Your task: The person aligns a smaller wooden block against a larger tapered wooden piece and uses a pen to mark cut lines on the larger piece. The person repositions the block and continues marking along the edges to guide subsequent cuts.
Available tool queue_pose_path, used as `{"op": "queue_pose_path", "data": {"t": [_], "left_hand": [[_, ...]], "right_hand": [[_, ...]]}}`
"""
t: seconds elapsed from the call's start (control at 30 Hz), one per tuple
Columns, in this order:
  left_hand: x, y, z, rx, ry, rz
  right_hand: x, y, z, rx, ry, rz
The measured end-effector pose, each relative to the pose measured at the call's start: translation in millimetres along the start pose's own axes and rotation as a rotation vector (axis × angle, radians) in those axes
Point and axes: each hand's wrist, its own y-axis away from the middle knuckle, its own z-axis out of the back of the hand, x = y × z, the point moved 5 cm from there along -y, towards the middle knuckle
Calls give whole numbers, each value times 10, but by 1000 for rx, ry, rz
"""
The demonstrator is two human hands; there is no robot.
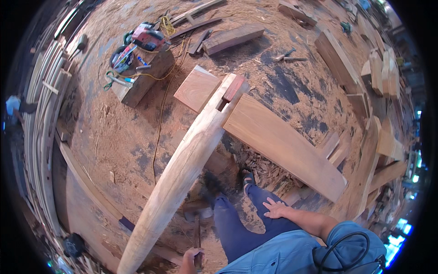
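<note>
At the bottom of the view my left hand (192,256) is closed around the wooden handle of a hammer (197,233). Its grey head points away from me, low beside the pole. My right hand (275,208) lies on my right thigh with the fingers spread, holding nothing. A long, pale, rounded pole (175,176) runs from the lower left up to the middle, with a slot near its far end. A wide plank (285,144) meets the pole from the right, and a shorter reddish board end (197,87) sticks out on the pole's left side.
A wooden block (148,82) at the upper left carries a red power tool (148,36) and small hand tools. A yellow cord (159,123) trails over the sawdust-covered floor. Timbers (337,64) lie at the right, and long poles (43,128) are stacked at the left.
</note>
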Motion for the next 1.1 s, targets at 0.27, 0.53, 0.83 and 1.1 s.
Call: {"op": "queue_pose_path", "data": {"t": [0.27,0.53,0.83,1.1], "left_hand": [[869,-968,165,423,932,684],[756,-1241,-208,510,901,488],[648,34,-794,510,349,544],[1178,906,-2008,383,-308,140]], "right_hand": [[57,130,-991,-78,-280,-25],[413,262,-1767,-309,-426,-177],[945,2,-2137,-151,-1109,360],[1461,97,-2532,532,-2056,627]]}}
